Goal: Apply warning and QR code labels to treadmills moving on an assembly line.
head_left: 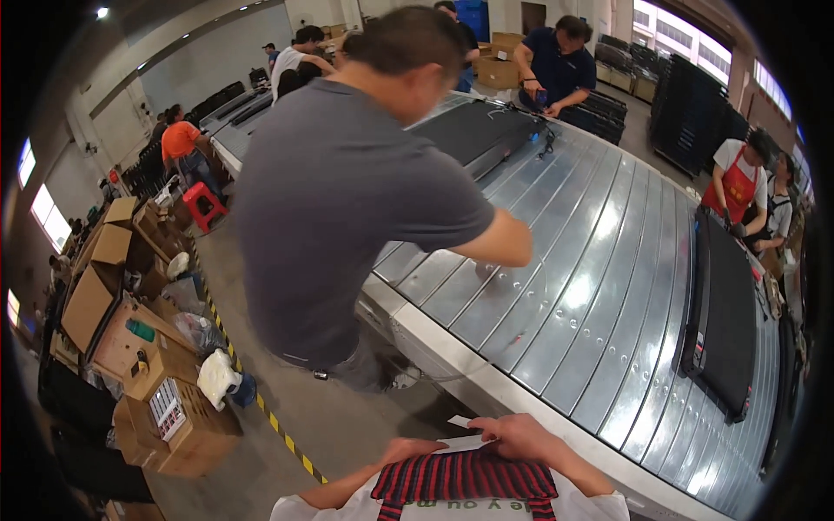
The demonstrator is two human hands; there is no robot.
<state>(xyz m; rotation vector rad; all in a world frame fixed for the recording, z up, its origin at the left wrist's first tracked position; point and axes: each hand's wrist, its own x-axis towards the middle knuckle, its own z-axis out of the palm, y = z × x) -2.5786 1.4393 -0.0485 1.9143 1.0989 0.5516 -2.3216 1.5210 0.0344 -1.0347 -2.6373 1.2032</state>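
My right hand is at the lower middle, in front of my chest. A small flat white strip shows at its fingertips, pinched there. My left hand lies just to the left, its fingers curled close to the top of my red-and-black striped apron. What the left fingers hold, if anything, is hidden. Both hands are near my body, short of the table edge.
A long metal-slatted conveyor table runs ahead and right, carrying black panels. Close ahead, a person in a grey shirt leans over it. Cartons stand left beyond yellow-black floor tape. A red stool stands farther back.
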